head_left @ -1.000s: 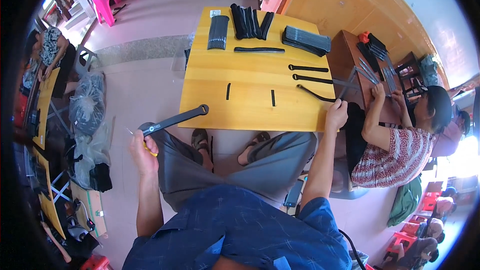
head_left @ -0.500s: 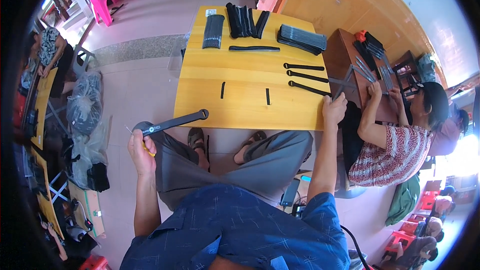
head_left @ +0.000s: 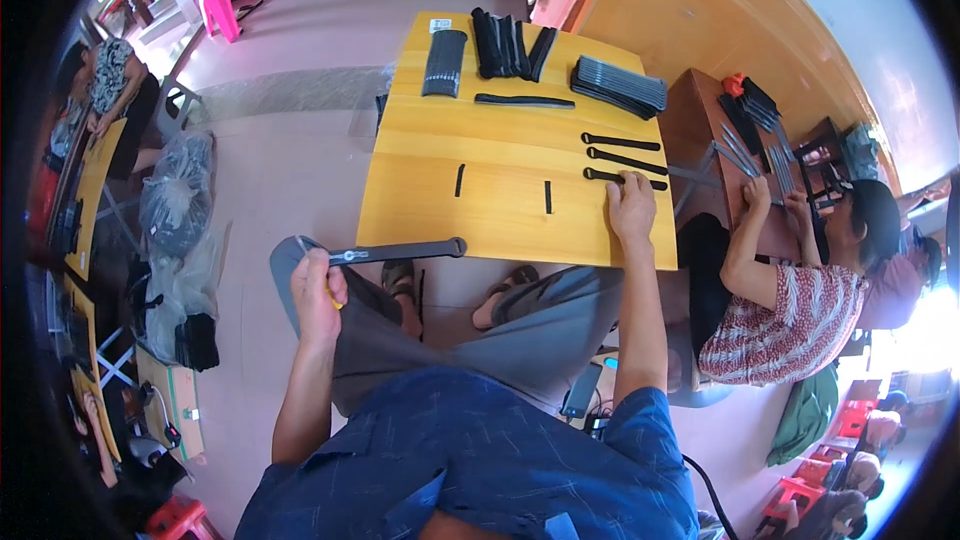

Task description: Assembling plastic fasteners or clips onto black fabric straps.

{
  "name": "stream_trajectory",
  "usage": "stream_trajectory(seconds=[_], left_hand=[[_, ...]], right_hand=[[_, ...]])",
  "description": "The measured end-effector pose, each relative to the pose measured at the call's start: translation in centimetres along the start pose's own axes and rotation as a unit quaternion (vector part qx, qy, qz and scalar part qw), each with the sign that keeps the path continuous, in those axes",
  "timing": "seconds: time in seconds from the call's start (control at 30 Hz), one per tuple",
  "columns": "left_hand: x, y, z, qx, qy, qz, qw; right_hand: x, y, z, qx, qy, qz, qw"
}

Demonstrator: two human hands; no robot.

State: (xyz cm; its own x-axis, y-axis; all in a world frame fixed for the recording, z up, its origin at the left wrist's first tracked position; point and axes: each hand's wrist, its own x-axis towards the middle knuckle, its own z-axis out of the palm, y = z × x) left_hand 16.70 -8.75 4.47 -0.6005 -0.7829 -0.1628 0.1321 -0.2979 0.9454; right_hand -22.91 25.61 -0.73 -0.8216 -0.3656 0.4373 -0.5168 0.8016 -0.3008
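A black strap [head_left: 400,251] with a ring-shaped end is in my left hand [head_left: 318,295], its free end reaching right along the table's front edge. A small yellow-handled tool [head_left: 336,301] shows beneath those closed fingers; its kind cannot be made out. On the right part of the yellow table [head_left: 420,210], my right hand [head_left: 632,215] has its fingertips closed over the middle of the nearest ring-ended strap [head_left: 600,175]. Just beyond lie two similar straps, the middle strap [head_left: 610,157] and the far strap [head_left: 620,142], roughly parallel.
Two short black strips [head_left: 548,197] mark the tabletop. Farther back are a grey strap bundle [head_left: 443,65], black straps [head_left: 505,45], a single folded strap [head_left: 525,100] and a stack [head_left: 618,88]. A co-worker [head_left: 780,290] handles strips at a brown table [head_left: 700,110] on the right.
My right hand has moved left from the table's right edge onto the nearest strap, which now lies straighter beside the others. My left hand has brought its strap slightly right and lower.
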Motion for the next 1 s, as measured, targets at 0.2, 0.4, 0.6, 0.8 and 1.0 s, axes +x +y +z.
stream_trajectory(seconds=[0.2, 0.4, 0.6, 0.8, 1.0], left_hand=[[1.1, -1.0, 3.0, 0.025, -0.052, -0.035, 0.998], [3.4, -2.6, 6.8, 0.063, -0.1, -0.07, 0.99], [3.9, -3.4, 7.4, 0.025, -0.109, -0.114, 0.987], [4.8, -3.9, 4.2, 0.12, -0.135, -0.149, 0.972], [3.0, -3.1, 3.6, 0.433, -0.162, 0.187, 0.867]], right_hand=[[-1.0, -4.6, -1.2, 0.05, 0.042, -0.065, 0.996], [-5.3, -19.4, -3.5, 0.286, -0.136, -0.193, 0.929], [-7.8, -25.3, -1.1, 0.309, -0.207, -0.163, 0.914], [-7.7, -24.7, 1.1, 0.343, -0.225, -0.121, 0.904], [-7.3, -24.4, 2.0, 0.297, -0.227, -0.159, 0.914]])
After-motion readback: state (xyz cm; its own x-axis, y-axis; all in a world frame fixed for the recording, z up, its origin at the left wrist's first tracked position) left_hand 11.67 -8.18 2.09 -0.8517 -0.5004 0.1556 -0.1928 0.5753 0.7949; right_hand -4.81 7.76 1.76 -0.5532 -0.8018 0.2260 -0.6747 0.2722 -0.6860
